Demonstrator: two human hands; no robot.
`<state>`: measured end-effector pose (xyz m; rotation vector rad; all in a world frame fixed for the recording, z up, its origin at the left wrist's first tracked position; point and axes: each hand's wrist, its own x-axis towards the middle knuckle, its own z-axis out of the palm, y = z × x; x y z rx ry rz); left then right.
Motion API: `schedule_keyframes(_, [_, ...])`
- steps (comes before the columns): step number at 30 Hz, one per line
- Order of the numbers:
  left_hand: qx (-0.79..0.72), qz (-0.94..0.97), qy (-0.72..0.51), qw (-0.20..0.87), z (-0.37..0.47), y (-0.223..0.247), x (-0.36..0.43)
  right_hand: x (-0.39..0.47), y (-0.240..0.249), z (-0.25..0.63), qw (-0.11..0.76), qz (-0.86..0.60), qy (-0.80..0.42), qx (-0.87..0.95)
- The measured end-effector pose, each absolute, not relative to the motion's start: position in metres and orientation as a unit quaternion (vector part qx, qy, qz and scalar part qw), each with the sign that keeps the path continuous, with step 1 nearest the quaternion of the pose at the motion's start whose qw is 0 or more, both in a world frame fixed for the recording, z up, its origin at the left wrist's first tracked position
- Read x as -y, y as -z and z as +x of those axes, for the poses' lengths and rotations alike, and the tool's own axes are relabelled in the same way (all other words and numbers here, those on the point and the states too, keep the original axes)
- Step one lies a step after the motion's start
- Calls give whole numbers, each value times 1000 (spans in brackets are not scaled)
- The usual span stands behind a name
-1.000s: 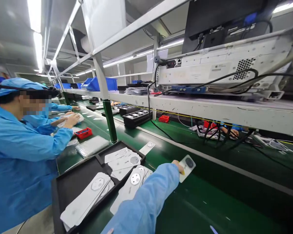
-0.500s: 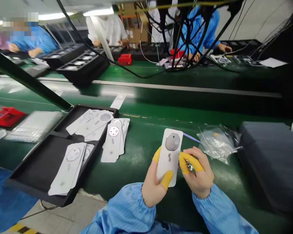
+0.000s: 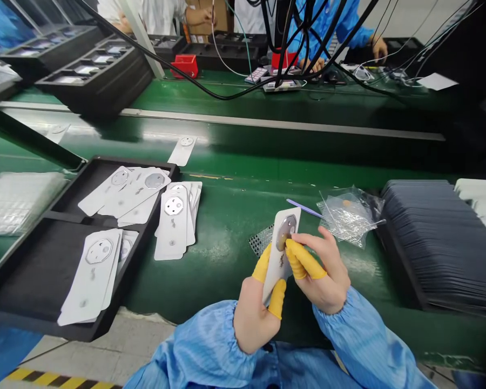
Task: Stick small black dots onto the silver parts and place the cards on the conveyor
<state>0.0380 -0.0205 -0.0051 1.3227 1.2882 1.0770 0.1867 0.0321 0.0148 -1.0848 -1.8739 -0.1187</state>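
My left hand (image 3: 261,308), with yellow finger covers, grips a white panel (image 3: 272,273) by its lower edges. The panel is tilted, and a round metallic disc shows near its top. My right hand (image 3: 322,267) is at the panel's right side, its covered fingers pinched together against the disc. Whatever those fingertips may hold is hidden. Just behind the panel, a small perforated sheet (image 3: 261,241) lies on the green surface. A purple stick (image 3: 304,208) rests beyond my right hand, beside a clear plastic bag (image 3: 348,219).
On the left, a black tray (image 3: 28,265) holds white panels (image 3: 89,275); more panels (image 3: 173,227) overlap beside it. A black bin (image 3: 400,275) of dark sheets (image 3: 441,243) stands right. Black cables (image 3: 227,97) hang ahead. People in blue and white sleeves work across the line.
The view has shifted. The held panel has turned more edge-on, and my right fingers have moved onto its disc. The perforated sheet now shows on the table behind the panel.
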Motion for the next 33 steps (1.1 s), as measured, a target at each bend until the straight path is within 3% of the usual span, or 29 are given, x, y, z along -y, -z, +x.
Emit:
schedule_keyframes(6, [-498,563,-448,484,31,1,17,-16,-19,178,351,-455,-12,818])
schedule_keyframes(15, [-481,508,-435,568,32,5,5,-20,1,174,332,-471,-133,806])
schedule_keyframes(23, [-404,358,-448,713,22,0,-8,-24,13,166,511,-472,-459,553])
schedule_keyframes(26, [-430,358,-454,693,13,0,-23,-22,19,160,509,-468,-498,524])
schedule_keyframes(29, [-500,365,-451,643,9,-1,-33,-16,25,153,496,-496,-463,542])
schedule_keyframes(33, [-574,360,-458,576,-4,7,-30,-9,31,156,415,-497,-424,634])
